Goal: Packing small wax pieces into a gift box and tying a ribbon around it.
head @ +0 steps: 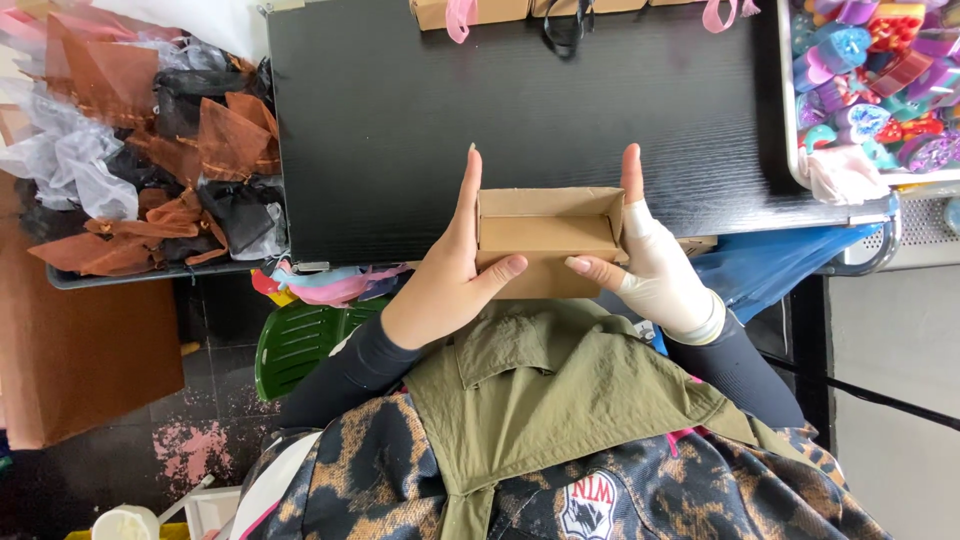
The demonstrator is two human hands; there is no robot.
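A small brown cardboard box (545,235), open on top and empty, is held at the near edge of the black table (400,120). My left hand (450,275) clasps its left side, fingers up along the wall and thumb across the front. My right hand (650,262), wearing a thin pale glove, grips the right side the same way, thumb on the front flap.
A tray of brown, black and white organza pouches (150,160) lies at the left. A white tray of colourful wrapped pieces (870,70) stands at the right. More cardboard boxes with ribbons (470,12) line the far edge. A blue bag (770,265) hangs at the right.
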